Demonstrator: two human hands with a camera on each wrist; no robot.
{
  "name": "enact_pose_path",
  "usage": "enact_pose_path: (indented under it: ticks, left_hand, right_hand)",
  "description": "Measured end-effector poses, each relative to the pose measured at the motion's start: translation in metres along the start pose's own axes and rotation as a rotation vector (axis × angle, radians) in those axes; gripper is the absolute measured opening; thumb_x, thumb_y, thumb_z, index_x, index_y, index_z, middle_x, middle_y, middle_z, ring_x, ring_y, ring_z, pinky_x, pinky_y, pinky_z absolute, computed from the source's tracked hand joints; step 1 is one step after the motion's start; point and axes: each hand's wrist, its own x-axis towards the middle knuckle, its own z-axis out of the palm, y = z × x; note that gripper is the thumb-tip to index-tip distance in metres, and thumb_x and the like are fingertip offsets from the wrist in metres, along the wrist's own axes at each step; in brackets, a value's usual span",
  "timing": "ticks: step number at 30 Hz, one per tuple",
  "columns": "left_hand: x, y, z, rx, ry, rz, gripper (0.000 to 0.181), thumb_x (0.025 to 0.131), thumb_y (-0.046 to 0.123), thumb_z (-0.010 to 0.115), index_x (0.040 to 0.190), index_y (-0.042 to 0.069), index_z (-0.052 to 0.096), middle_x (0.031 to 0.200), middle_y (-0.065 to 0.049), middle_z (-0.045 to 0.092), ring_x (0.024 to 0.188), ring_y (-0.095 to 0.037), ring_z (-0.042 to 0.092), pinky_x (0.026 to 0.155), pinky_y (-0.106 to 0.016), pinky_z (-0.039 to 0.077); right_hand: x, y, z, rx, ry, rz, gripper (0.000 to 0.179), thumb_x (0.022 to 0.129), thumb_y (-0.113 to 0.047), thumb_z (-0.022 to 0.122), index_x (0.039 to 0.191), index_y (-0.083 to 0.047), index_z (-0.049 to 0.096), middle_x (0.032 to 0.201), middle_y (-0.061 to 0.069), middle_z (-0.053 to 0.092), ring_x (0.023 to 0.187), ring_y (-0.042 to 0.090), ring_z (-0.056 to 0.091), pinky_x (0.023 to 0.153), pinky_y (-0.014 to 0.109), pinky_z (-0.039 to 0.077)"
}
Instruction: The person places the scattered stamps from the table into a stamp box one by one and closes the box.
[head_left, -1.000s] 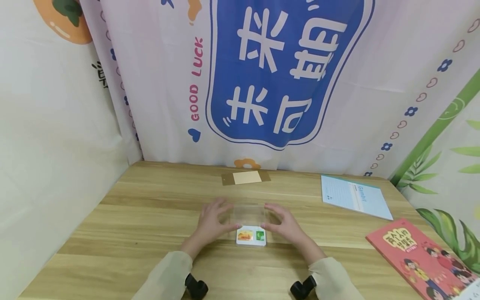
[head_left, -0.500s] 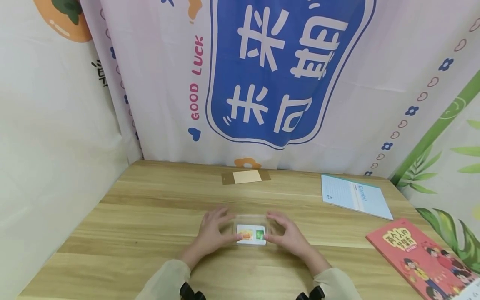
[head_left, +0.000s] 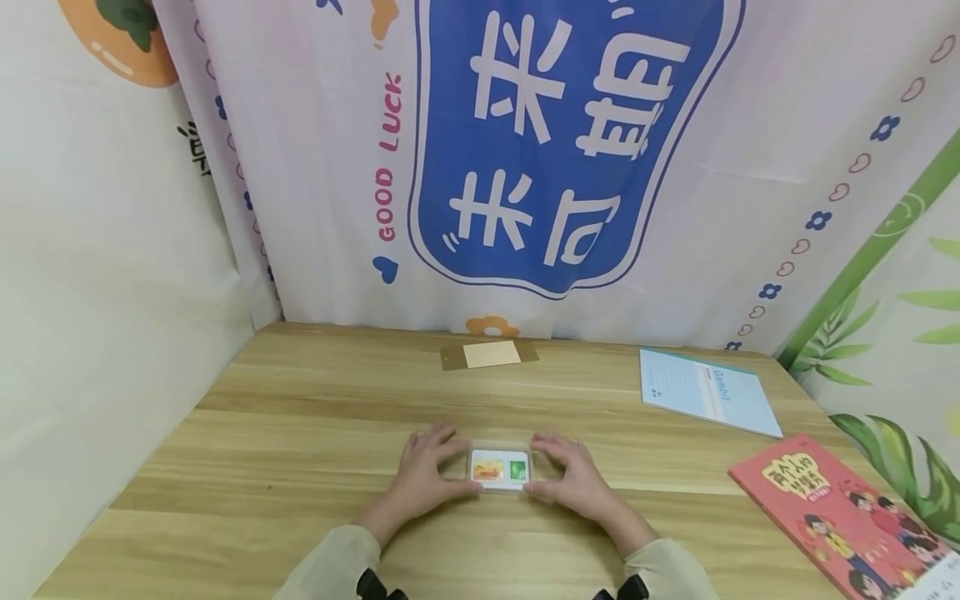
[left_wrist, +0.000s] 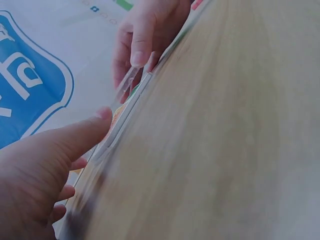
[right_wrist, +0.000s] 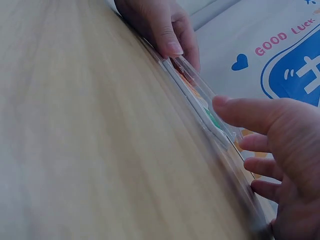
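A flat white rectangular piece [head_left: 506,482] with rounded corners, printed orange and green on top, lies on the table [head_left: 225,483]. Over it is a clear plastic cover [right_wrist: 199,80], tilted slightly above the white piece in the wrist views. My left hand [head_left: 423,473] pinches the cover's left end, thumb at the near edge and fingers at the far side. At the opposite end my right hand [head_left: 576,477] grips it the same way. Clear plastic also shows along the white piece's lower edge in the right wrist view.
Near the back edge lies a brown strip with a cream card [head_left: 491,354] on it. A light blue notebook [head_left: 708,392] is at the back right, with a red illustrated book [head_left: 832,508] in front of it. A printed curtain [head_left: 322,208] hangs behind the table.
Both hands have brought the clear cover toward the near side and down, from beyond the white piece to right over it. The white piece has stayed in place.
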Motion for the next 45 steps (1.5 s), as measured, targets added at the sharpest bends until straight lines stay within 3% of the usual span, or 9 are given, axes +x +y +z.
enact_pose_path:
  ticks: [12, 32, 45]
  left_hand:
    - [0.0007, 0.0011, 0.002, 0.058, -0.015, -0.011, 0.068, 0.061, 0.055, 0.067, 0.112, 0.012, 0.057, 0.13, -0.017, 0.037, 0.122, -0.035, 0.023, 0.095, -0.055, 0.004]
    - [0.0006, 0.001, 0.0021, 0.052, -0.029, -0.014, 0.064, 0.061, 0.053, 0.069, 0.11, 0.013, 0.058, 0.13, -0.016, 0.036, 0.122, -0.034, 0.022, 0.095, -0.055, 0.004]
    - [0.0008, 0.0038, 0.0019, 0.071, -0.016, -0.028, 0.053, 0.062, 0.047, 0.071, 0.103, 0.016, 0.059, 0.129, -0.016, 0.038, 0.121, -0.034, 0.025, 0.094, -0.056, 0.007]
  right_hand:
    - [-0.001, 0.0014, 0.0009, -0.076, -0.006, -0.03, 0.056, 0.061, -0.028, 0.077, 0.106, -0.001, 0.058, 0.119, 0.015, 0.048, 0.112, 0.032, 0.039, 0.093, 0.056, 0.01]
    - [-0.0008, -0.0002, 0.0016, -0.12, -0.011, -0.04, 0.051, 0.06, -0.03, 0.077, 0.101, -0.006, 0.059, 0.118, 0.013, 0.048, 0.112, 0.033, 0.038, 0.093, 0.056, 0.009]
    - [-0.0002, 0.0004, 0.0038, -0.179, 0.001, -0.041, 0.052, 0.061, -0.032, 0.076, 0.103, -0.006, 0.06, 0.117, 0.01, 0.049, 0.112, 0.031, 0.038, 0.093, 0.055, 0.014]
